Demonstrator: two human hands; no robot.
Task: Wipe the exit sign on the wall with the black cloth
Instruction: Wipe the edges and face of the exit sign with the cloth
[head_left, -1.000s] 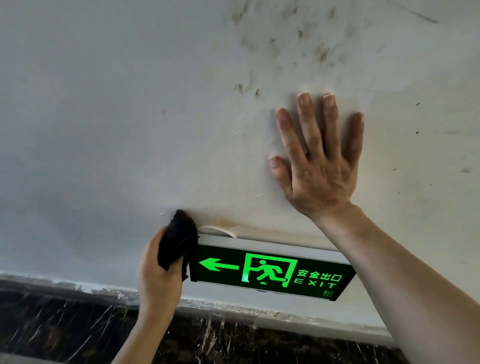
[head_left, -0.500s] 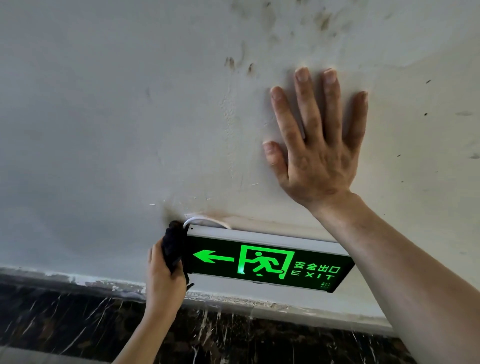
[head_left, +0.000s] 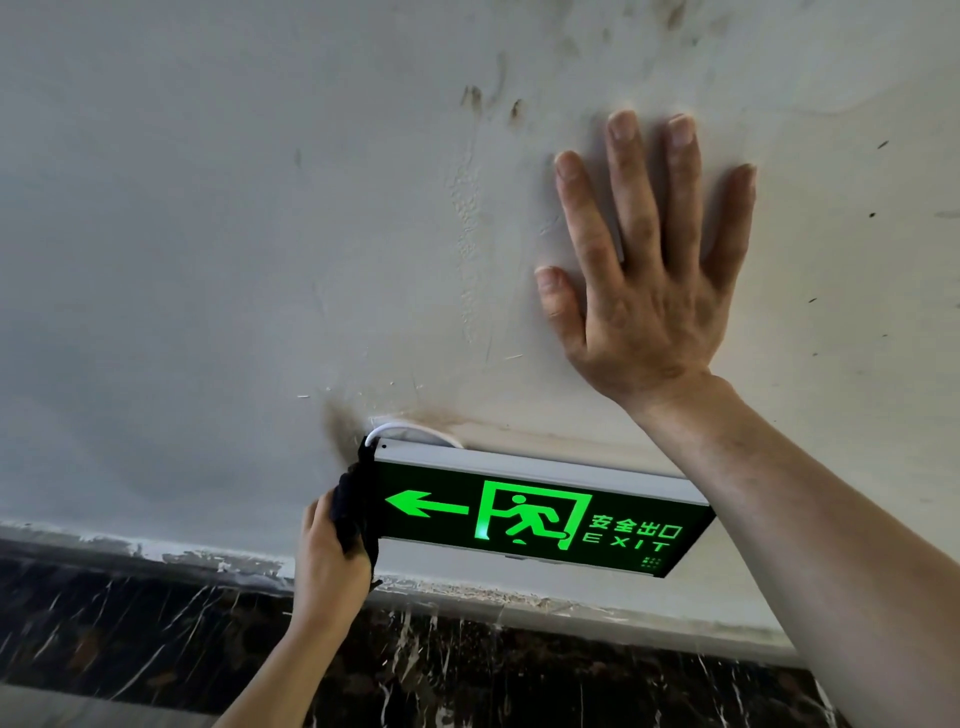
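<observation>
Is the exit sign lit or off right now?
Lit. The exit sign shows a bright green arrow, running figure and EXIT lettering glowing against its dark face.

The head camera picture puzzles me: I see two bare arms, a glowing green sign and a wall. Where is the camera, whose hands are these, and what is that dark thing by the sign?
There is no machine here. A person wears one wide-angle camera on the head, so you see that person's own arms reaching forward. The right hand lies flat and open on the pale, stained wall, holding nothing. The left hand has its grip closed on a black cloth and presses it against the left end of the exit sign, which is lit green with an arrow, a running figure and the word EXIT. A white cable loops above the sign's top left corner. Below runs a dark marble band.
</observation>
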